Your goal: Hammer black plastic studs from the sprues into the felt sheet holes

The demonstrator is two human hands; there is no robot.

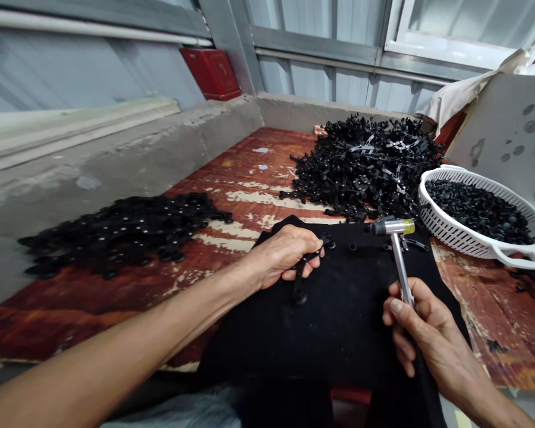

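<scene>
My left hand (289, 255) is closed around a black jointed plastic part (299, 291), whose round-capped ends stick out past the fingers and below the palm. In my right hand (423, 333) is a small mallet (401, 261), gripped by its handle with the head raised. That head has a dark face on one end and a yellow one on the other. Under both hands lies a black cloth (339, 315). A small round black cap (353, 247) and a few slim black pieces (412, 244) rest near its far edge, beside and behind the mallet.
A large heap of black parts (365, 166) covers the back of the worn red-brown table (245, 172). More parts form a flatter pile (125, 232) at the left. On the right stands a white basket (472, 238) full of small black pieces. Concrete ledges border the table.
</scene>
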